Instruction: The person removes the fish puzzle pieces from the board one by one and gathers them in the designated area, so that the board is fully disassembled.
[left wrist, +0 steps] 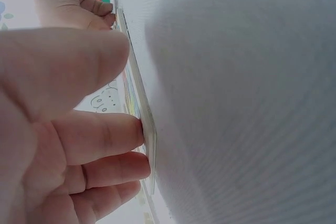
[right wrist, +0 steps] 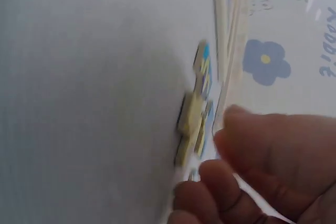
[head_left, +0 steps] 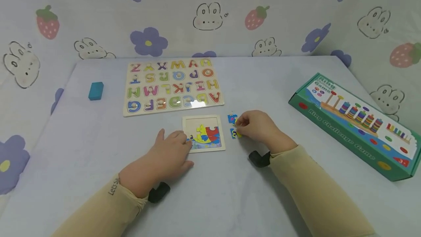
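Observation:
My left hand (head_left: 169, 154) rests at the left edge of a small wooden jigsaw tray (head_left: 223, 134), fingers extended. In the left wrist view, its fingertips (left wrist: 134, 132) touch the tray's side. A partly filled picture (head_left: 210, 135) in red, yellow and blue lies inside the tray. To the tray's right, my right hand (head_left: 260, 127) bends its fingers over loose puzzle pieces (head_left: 232, 118), partly hiding them. In the right wrist view, thumb and forefinger are close together beside several wooden pieces (right wrist: 190, 116); whether they pinch one is unclear.
Behind the tray lies a wooden alphabet board (head_left: 173, 87) with knobbed letters. A teal block (head_left: 96, 91) sits at the left. At the right is a green Ring Challenge Game box (head_left: 355, 125). A patterned cloth (head_left: 177, 21) hangs behind the white table (head_left: 223, 200).

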A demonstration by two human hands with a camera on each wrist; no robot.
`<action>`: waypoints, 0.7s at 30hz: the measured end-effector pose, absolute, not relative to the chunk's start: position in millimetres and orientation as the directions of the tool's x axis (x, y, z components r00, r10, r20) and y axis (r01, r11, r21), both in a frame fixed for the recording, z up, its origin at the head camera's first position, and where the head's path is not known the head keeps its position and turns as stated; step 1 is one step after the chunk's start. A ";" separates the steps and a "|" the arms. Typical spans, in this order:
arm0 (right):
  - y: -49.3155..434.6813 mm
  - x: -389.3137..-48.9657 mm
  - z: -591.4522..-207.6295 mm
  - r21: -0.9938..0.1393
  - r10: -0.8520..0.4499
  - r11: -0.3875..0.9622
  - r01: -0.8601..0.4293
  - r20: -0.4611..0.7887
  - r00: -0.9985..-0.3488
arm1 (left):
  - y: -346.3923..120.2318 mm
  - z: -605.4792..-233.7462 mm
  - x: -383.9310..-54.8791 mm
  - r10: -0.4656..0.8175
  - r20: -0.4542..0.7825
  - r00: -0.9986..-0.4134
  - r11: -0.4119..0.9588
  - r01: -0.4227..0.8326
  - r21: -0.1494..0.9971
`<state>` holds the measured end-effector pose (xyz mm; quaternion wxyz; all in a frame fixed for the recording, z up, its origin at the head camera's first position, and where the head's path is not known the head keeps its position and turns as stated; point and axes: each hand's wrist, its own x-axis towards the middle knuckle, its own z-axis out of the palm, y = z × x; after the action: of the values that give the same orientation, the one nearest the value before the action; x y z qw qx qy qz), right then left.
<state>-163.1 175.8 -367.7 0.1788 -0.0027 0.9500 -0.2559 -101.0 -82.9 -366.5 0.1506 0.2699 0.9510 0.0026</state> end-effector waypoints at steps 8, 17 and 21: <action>151.4 -161.5 -355.8 -0.537 -0.168 0.843 0.021 -0.300 -0.939 | -83.8 -365.6 -101.3 0.509 -0.287 -0.812 0.858 0.506 0.089; 103.4 -166.8 -361.0 -0.532 -0.293 0.843 -0.078 -0.333 -0.896 | -82.4 -365.5 -102.3 0.507 -0.291 -0.812 0.859 0.504 0.090; 90.7 -169.8 -363.6 -0.420 -0.278 0.901 -0.108 -0.370 -0.886 | -82.7 -365.2 -102.3 0.507 -0.286 -0.813 0.857 0.510 0.071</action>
<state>-169.8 90.7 -363.6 0.2156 -0.1016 0.9509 -0.1976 -102.3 -82.7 -365.2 0.1487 0.2669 0.9522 -0.0044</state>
